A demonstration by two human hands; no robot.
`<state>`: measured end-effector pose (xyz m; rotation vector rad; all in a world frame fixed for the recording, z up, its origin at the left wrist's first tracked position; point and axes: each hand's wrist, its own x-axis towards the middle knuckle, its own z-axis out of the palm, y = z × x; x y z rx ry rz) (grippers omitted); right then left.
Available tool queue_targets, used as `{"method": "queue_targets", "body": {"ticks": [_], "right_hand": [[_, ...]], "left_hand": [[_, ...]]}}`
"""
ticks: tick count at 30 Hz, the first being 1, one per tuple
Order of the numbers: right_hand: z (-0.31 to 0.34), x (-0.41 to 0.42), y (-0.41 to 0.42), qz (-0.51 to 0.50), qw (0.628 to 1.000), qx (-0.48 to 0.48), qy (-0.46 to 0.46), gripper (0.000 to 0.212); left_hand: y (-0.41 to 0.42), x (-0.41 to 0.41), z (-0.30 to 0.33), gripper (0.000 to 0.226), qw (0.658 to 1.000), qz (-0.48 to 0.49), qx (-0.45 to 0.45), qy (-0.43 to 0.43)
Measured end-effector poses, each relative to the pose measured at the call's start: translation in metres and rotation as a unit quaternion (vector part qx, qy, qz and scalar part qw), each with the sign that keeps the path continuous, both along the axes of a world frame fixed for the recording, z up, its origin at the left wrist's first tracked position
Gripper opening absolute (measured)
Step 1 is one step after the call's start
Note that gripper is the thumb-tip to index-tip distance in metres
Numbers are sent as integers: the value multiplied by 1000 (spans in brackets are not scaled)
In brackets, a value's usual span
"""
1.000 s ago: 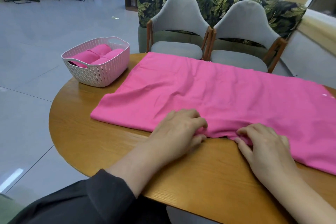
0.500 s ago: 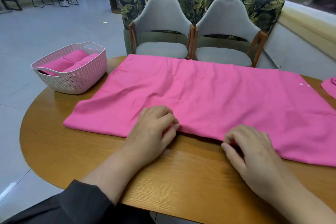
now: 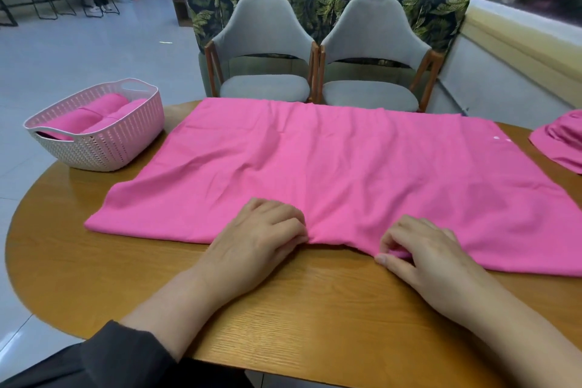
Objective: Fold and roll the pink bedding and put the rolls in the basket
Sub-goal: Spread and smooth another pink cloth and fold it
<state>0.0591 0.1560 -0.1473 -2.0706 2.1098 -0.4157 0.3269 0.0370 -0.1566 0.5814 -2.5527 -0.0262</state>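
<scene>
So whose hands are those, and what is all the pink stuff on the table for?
There is no machine here. The picture comes from a small camera worn on a person's head, looking forward and down, so you see their own two hands as they see them.

The left hand and the right hand both sit at the near edge of a big pink sheet, which lies spread flat on a round wooden table. The fingers of each hand are curled and pinching that edge, so both have a grip on the cloth.

At the left stands a white basket with pink rolls already inside. At the far right edge lies another pink heap. Behind the table are two grey chairs.
</scene>
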Motion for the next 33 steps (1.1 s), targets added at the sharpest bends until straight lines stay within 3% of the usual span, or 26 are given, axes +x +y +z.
{"method": "queue_targets", "body": {"ticks": [5,9,17,23,26,30,33], "right_hand": [[-7,2,4,5,999,-24,36,21],[-6,-7,13,27,999,-21,33,24],[-9,-23,16,58,997,-53,2,18],[-11,-43,34,71,995,-73,-19,16],[-9,-70,51,31,997,-75,-12,35],[-7,-108,72,-36,996,-80,0,41],[-10,-138,84,-108,989,-96,-13,34]], "left_hand": [[-1,3,-4,54,994,45,82,-53],[-1,4,-6,36,996,37,68,-47],[18,-38,-4,51,992,7,94,-79],[27,-52,-5,35,997,-33,38,-63],[34,-70,4,40,995,-56,71,-43],[50,-129,5,68,981,-80,108,-141],[60,-159,4,54,980,-112,87,-141]]}}
